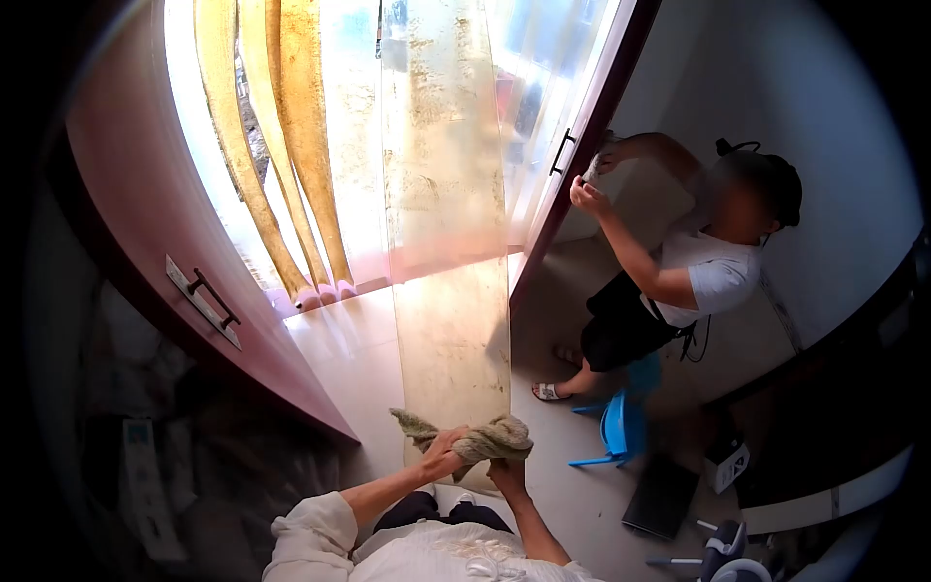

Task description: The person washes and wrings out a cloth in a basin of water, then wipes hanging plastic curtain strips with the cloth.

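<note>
My left hand (pixel 444 454) is closed around a greyish-green cloth (pixel 492 439), gripping it near its middle. The cloth is twisted into a thick rope, with a loose end sticking out to the left. Under the cloth's right end, my right hand (pixel 506 475) is closed on it too, its fingers partly hidden by the folds. Just beyond both hands, a long, stained, see-through plastic curtain strip (pixel 448 330) runs from the doorway down toward me, and the cloth overlaps its lower end.
More yellowed strips (pixel 308 145) hang in the bright doorway. A reddish door (pixel 242 301) stands at the left. On the right, another person (pixel 713 262) holds a greyish cloth at the door frame (pixel 582 145). A blue chair (pixel 621 427) and dark flat box (pixel 661 497) are nearby.
</note>
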### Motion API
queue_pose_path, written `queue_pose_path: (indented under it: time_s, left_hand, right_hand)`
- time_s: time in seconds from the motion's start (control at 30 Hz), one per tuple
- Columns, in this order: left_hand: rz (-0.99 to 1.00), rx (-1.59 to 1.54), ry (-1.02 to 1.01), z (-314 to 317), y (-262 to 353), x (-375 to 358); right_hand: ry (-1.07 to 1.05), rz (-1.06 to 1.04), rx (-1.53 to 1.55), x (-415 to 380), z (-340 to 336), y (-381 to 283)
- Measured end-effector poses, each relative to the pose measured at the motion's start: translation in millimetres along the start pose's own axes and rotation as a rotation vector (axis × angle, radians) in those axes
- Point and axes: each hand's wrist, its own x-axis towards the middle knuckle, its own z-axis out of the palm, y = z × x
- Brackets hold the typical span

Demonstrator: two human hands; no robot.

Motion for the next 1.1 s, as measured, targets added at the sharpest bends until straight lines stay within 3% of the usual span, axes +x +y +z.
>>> queue_pose_path:
  time_s: [0.07,0.1,0.13,0.2,0.23,0.27,0.3,0.37,0.4,0.47,0.53,0.57,0.6,0.63,0.67,0.73,0.8,0.83,0.93,1.0,1.03,1.07,1.1]
  left_hand:
    - [-0.465,-0.59,0.21,-27.1,-15.5,-26.7]
    - [-0.454,-0.774,0.372,-44.7,-2.1,-30.3]
    - [-0.45,-1.065,0.697,-55.0,-15.9,-24.2]
    - [-0.351,-1.07,0.861,-97.5,-10.5,-19.2]
    - [-0.23,-1.108,0.62,-125.2,-64.6,-33.6]
    - [-0.342,-1.123,0.587,-130.0,-61.3,-25.9]
    - [-0.453,-1.137,0.553,-135.2,-51.5,-16.6]
    - [-0.617,-1.253,0.237,-113.7,-11.5,-2.0]
    - [-0.587,-1.361,0.027,-98.8,-30.1,0.3]
    - [-0.759,-1.469,-0.056,-64.0,25.9,30.3]
    - [-0.556,-1.62,-0.497,-63.6,29.1,70.7]
    - [-0.512,-1.485,-0.464,-74.5,90.7,93.3]
    - [-0.369,-1.633,-0.584,-95.4,87.0,121.5]
    - [-0.272,-1.457,-0.401,-114.2,129.3,145.1]
    - [-0.118,-1.36,-0.359,-135.7,160.9,173.3]
    - [0.133,-1.225,-0.52,-184.1,193.4,229.3]
    - [0.147,-1.124,-0.336,-190.8,234.3,249.8]
    - [0.155,-1.125,-0.345,-187.5,231.9,250.9]
    - [0.06,-1.23,-0.417,-171.0,190.2,238.7]
    - [-0.1,-1.366,-0.767,-147.2,146.3,199.5]
    - [-0.253,-1.356,-0.824,-132.0,123.9,172.6]
    - [-0.562,-1.192,-0.621,-115.2,135.6,134.1]
    - [-0.762,-1.26,-0.637,-104.9,83.8,106.9]
  right_hand:
    - [-0.077,0.287,0.126,-1.8,-14.9,-19.8]
    - [-0.142,0.378,0.13,-0.5,-28.1,-35.0]
    - [-0.132,0.376,0.177,8.4,-37.4,-66.0]
    - [-0.188,0.393,0.257,11.0,-54.0,-71.4]
    - [-0.219,0.419,0.273,11.1,-61.0,-78.2]
    - [-0.234,0.394,0.266,9.7,-64.9,-84.9]
    - [-0.219,0.389,0.266,6.7,-67.5,-88.8]
    - [-0.29,0.474,0.341,-0.3,-68.3,-90.7]
    - [-0.309,0.51,0.359,-3.9,-67.2,-88.5]
    - [-0.306,0.569,0.37,-14.2,-53.0,-82.2]
    - [-0.3,0.65,0.362,-26.4,-39.7,-63.8]
    - [-0.309,0.58,0.375,-29.6,-40.3,-63.3]
    - [-0.282,0.579,0.366,-31.9,-42.1,-65.0]
    - [-0.255,0.578,0.368,-34.7,-40.5,-66.2]
    - [-0.227,0.578,0.377,-34.4,-41.2,-66.8]
    - [-0.213,0.565,0.34,-30.8,-40.3,-70.6]
    - [-0.222,0.559,0.352,-29.3,-40.9,-79.2]
    - [-0.247,0.553,0.354,-26.9,-43.4,-80.9]
    - [-0.222,0.554,0.344,-32.6,-48.2,-67.8]
    - [-0.179,0.533,0.306,-29.3,-54.4,-70.4]
    - [-0.147,0.514,0.245,-27.1,-56.9,-72.7]
    - [-0.134,0.48,0.247,-25.2,-56.0,-68.5]
    - [-0.122,0.438,0.249,-22.8,-53.3,-61.2]
